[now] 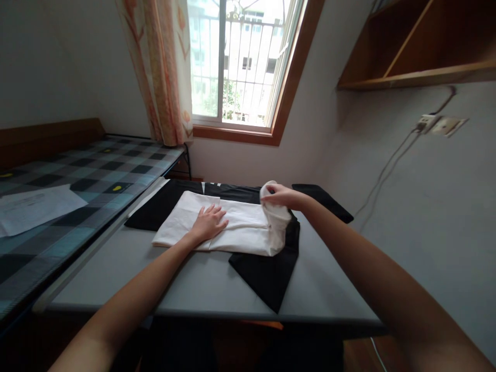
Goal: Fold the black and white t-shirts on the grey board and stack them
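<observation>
A white cloth garment (240, 240), folded into a long strip, lies across a black garment (267, 279) on the table. My left hand (210, 222) rests flat on the white garment left of its middle, fingers spread. At the right end, my right hand (279, 195) pinches the white fabric and holds that end raised and curled over. Parts of the black garment show behind the white one, at its left and toward the table's front. The exact kind of the white garment cannot be made out.
The grey-white table (186, 289) stands beside a bed with a checked mattress (116, 170) and paper sheets (39, 206). A dark flat item (323, 200) lies at the back right. Cables run from a wall socket (426, 123). A window (248, 67), curtain (165, 72) and wooden shelf (418, 72) are beyond.
</observation>
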`<action>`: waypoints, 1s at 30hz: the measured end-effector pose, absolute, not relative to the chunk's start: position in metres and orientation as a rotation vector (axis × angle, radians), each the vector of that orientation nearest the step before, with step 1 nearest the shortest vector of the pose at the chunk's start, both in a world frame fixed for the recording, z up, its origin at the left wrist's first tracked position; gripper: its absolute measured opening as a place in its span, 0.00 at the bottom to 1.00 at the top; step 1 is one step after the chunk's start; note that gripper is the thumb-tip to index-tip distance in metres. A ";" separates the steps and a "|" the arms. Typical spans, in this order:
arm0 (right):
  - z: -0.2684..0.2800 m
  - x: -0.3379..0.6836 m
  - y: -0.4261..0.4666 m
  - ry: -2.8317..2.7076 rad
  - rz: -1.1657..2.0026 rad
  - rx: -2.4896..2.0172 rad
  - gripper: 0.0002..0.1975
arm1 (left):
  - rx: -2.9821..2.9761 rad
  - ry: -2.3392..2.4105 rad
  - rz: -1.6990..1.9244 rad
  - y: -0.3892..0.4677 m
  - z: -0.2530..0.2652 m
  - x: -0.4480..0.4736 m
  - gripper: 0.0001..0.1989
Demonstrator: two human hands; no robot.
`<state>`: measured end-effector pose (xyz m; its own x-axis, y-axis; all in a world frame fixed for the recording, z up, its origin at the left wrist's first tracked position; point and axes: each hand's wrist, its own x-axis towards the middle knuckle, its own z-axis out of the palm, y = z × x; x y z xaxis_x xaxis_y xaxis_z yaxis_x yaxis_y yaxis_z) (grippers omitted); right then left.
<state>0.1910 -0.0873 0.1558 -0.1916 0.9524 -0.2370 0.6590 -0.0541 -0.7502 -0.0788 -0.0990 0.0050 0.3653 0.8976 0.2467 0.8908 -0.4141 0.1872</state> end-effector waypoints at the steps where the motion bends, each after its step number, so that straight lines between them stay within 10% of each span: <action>1: 0.156 0.177 -0.088 -1.938 1.304 -1.622 0.19 | 2.582 1.687 0.493 -0.099 0.005 -0.079 0.22; 4: 0.143 0.151 -0.088 -2.075 1.500 -1.465 0.27 | 2.594 1.671 0.523 -0.099 0.005 -0.079 0.21; 18: 0.053 0.196 -0.051 -2.231 0.139 -1.592 0.10 | 2.735 0.746 0.737 -0.141 0.045 -0.049 0.19; 30: 0.038 0.152 -0.016 -2.318 0.223 -1.732 0.14 | 2.982 0.656 0.501 -0.155 0.045 -0.042 0.14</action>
<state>0.1519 -0.0157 0.0375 -0.2695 0.9579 0.0993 0.9214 0.2864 -0.2625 -0.0420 -0.1546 0.0448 0.8576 0.4163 0.3019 0.4008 -0.9090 0.1145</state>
